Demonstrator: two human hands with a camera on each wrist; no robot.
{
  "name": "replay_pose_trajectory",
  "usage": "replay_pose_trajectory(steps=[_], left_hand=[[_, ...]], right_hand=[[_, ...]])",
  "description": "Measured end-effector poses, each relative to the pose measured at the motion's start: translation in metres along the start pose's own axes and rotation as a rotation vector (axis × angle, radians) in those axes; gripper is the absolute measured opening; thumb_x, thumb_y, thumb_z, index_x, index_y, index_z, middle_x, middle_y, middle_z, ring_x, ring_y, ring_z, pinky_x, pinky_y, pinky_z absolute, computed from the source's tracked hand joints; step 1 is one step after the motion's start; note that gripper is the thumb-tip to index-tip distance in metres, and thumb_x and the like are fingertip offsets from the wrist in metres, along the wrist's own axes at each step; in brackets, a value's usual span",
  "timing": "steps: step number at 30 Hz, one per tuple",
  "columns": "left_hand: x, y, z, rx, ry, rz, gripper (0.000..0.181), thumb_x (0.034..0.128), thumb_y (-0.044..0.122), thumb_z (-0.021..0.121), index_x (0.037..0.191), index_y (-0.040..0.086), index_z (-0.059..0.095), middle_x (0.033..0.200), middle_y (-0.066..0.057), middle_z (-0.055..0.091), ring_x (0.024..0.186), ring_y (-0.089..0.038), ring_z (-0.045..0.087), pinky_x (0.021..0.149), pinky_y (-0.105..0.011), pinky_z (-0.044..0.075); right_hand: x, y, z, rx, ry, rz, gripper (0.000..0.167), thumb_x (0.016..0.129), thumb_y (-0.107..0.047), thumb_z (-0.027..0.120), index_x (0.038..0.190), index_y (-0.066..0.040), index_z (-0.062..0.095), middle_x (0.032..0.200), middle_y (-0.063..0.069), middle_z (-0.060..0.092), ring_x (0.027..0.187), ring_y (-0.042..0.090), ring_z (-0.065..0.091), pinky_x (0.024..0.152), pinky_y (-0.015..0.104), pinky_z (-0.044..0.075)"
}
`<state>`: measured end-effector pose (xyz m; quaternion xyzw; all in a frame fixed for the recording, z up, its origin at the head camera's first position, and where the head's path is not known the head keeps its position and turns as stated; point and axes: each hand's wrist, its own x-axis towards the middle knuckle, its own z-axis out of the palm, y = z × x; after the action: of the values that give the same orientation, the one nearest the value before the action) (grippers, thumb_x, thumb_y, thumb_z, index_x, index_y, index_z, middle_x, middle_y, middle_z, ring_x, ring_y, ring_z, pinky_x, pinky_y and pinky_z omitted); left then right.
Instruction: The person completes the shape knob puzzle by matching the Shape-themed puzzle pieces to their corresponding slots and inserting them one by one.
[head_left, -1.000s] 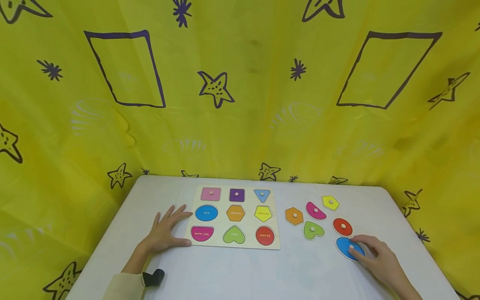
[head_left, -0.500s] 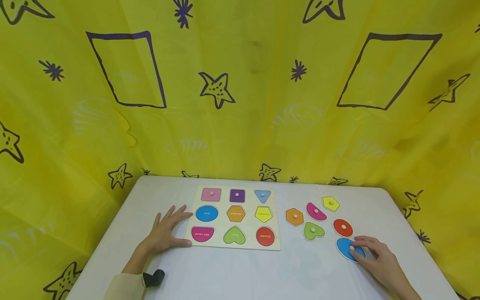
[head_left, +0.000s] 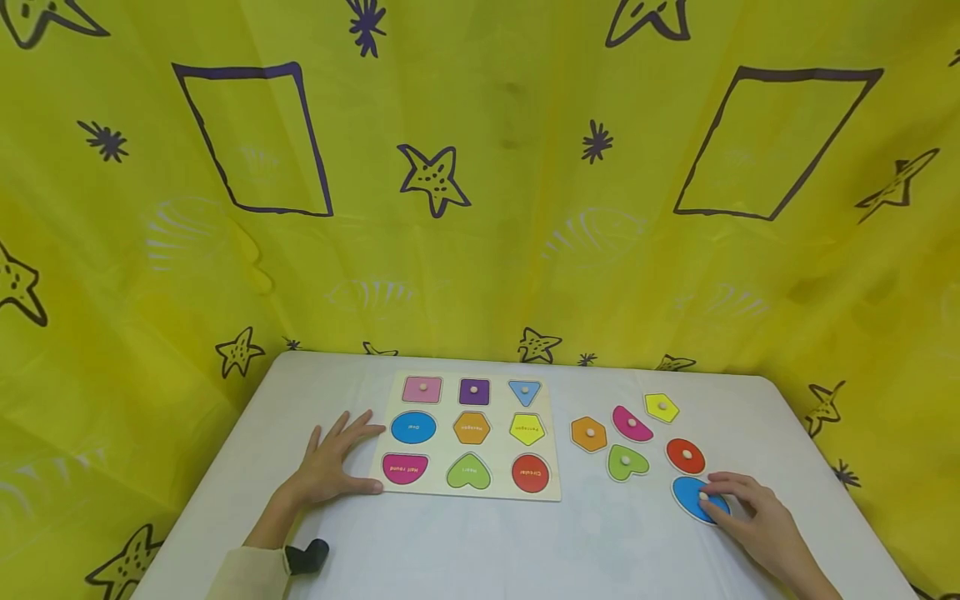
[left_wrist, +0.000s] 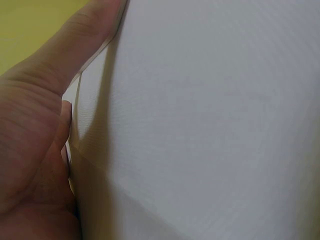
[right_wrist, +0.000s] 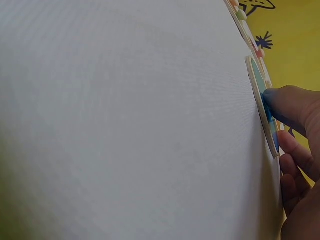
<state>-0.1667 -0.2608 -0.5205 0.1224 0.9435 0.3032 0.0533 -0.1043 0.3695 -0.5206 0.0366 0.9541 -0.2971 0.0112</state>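
The cream puzzle board lies flat on the table, with a pink rectangle, a purple square and a light blue triangle, all knobbed, in its far row. My left hand touches the board's left edge, thumb and fingers spread. At the right, my right hand pinches the small knob of the blue oval piece between thumb and forefinger. In the right wrist view the oval lies at the table surface, partly covered by the thumb.
Loose knobbed pieces lie between board and right hand: orange hexagon, magenta half round, yellow pentagon, green heart and red circle. A yellow patterned curtain stands behind the white table.
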Motion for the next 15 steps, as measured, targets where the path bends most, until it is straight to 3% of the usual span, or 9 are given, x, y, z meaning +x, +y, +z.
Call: replay_pose_trajectory(steps=[15], left_hand=[[-0.0018, 0.0026, -0.0032, -0.004, -0.001, 0.001, 0.089, 0.0682, 0.052, 0.091, 0.145, 0.021, 0.058, 0.164, -0.017, 0.034, 0.153, -0.051, 0.009, 0.115, -0.076, -0.010]], right_hand=[[0.0005, -0.0050, -0.0025, -0.015, 0.012, -0.015, 0.027, 0.093, -0.023, 0.077, 0.110, -0.002, 0.077, 0.132, 0.029, 0.058, 0.122, 0.048, 0.047, 0.102, 0.069, 0.043]])
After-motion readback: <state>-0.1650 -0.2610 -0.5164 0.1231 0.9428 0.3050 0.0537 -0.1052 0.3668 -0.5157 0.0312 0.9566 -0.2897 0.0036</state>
